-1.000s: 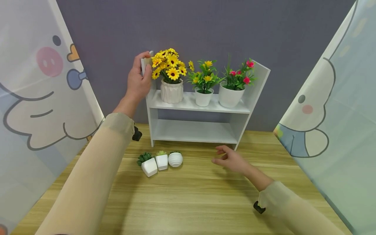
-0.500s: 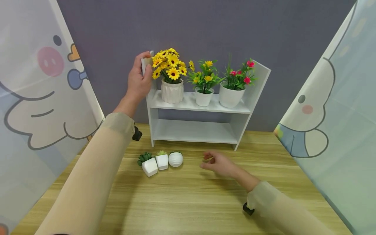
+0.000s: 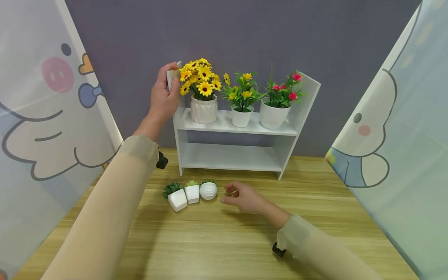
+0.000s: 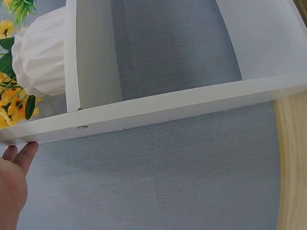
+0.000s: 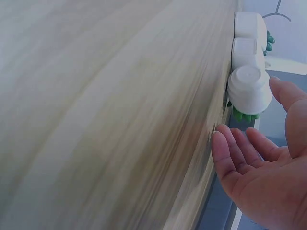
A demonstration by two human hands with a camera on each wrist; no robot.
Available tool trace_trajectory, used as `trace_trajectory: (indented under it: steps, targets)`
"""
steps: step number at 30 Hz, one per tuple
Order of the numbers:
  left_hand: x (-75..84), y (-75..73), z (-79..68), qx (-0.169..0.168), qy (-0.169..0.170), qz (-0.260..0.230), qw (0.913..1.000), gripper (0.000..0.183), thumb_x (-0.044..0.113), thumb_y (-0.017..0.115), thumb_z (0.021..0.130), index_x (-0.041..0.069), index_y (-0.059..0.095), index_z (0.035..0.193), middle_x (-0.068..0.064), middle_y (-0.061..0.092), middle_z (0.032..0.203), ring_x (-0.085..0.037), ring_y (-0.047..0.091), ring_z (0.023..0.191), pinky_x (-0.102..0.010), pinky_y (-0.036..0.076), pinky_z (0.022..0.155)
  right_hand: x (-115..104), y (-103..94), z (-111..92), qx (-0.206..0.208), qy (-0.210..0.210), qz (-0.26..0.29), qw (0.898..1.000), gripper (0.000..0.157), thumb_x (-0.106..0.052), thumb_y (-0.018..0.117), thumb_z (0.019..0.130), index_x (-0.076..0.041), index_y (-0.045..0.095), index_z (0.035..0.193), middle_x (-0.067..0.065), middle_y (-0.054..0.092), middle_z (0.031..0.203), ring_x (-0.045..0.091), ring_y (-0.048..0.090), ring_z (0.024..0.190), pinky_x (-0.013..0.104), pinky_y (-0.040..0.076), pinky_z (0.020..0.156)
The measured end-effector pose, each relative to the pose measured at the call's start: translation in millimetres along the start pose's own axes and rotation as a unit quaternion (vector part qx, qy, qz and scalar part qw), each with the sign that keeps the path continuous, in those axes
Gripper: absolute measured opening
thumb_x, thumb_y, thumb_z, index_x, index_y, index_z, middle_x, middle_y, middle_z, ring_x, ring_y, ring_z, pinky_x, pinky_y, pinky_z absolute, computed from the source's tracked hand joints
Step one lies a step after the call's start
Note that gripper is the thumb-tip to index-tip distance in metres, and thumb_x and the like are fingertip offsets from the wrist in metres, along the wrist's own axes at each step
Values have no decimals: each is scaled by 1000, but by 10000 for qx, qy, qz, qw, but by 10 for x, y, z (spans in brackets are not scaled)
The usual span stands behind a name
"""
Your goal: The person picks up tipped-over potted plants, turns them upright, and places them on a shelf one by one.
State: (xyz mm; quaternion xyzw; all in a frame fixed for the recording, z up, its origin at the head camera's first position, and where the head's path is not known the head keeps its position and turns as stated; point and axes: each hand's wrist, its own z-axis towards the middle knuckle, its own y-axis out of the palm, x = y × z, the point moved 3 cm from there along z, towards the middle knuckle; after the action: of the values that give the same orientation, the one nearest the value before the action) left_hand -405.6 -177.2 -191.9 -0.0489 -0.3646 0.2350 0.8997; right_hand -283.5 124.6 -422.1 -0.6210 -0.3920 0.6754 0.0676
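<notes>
Our right hand (image 3: 243, 197), fingers loosely bent and holding nothing, hovers just beside the round white pot (image 3: 208, 191). That pot lies on the wooden table (image 3: 224, 241), base (image 5: 248, 75) towards us, leaves (image 5: 244, 115) pointing away towards the white shelf (image 3: 231, 156). Farther off, we grip its left upright (image 3: 181, 146) with our left hand (image 3: 163, 99); the shelf's long axis runs left to right, open front facing us.

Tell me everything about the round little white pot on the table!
The round white pot looks smooth, maybe ceramic or plastic, with rings and green leaves. It lies on its side on the wood-patterned table, leaves toward the shelf, beside another small pot. The right grip is close, not holding it.
</notes>
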Motion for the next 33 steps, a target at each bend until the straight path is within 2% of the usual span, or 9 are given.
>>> trace_trajectory:
  steps: [4, 19, 29, 33]
  targets:
    - [7, -4, -2, -10, 21, -10, 10000, 46, 31, 44, 115, 19, 47, 159, -1, 53, 165, -17, 49, 86, -30, 41, 80, -41, 69, 43, 51, -37, 41, 10000, 55, -33, 81, 100, -1, 64, 143, 15, 72, 137, 30, 71, 120, 46, 60, 101]
    - [18, -7, 3, -33, -28, 50, 10000, 45, 32, 44, 115, 20, 47, 159, 7, 47, 171, -17, 51, 95, -29, 42, 83, -176, 215, 143, 360, 172, -254, 9989, 67, -51, 79, 99, -1, 66, 141, 10, 76, 127, 27, 70, 119, 47, 59, 101]
    - [17, -7, 3, -66, -76, 34, 9999, 46, 33, 44, 115, 20, 47, 159, 9, 46, 172, -22, 55, 111, -28, 43, 89, -216, 325, 245, 577, 295, -373, 9972, 64, -56, 77, 99, 0, 71, 131, 6, 76, 110, 17, 68, 98, 35, 57, 85]
    - [17, -10, 2, -74, -104, 65, 9999, 47, 34, 44, 115, 22, 46, 160, 7, 47, 172, -22, 55, 108, -29, 44, 88, -239, 356, 269, 692, 392, -411, 9960, 62, -59, 75, 99, -2, 74, 123, 4, 77, 106, 15, 67, 94, 34, 56, 82]
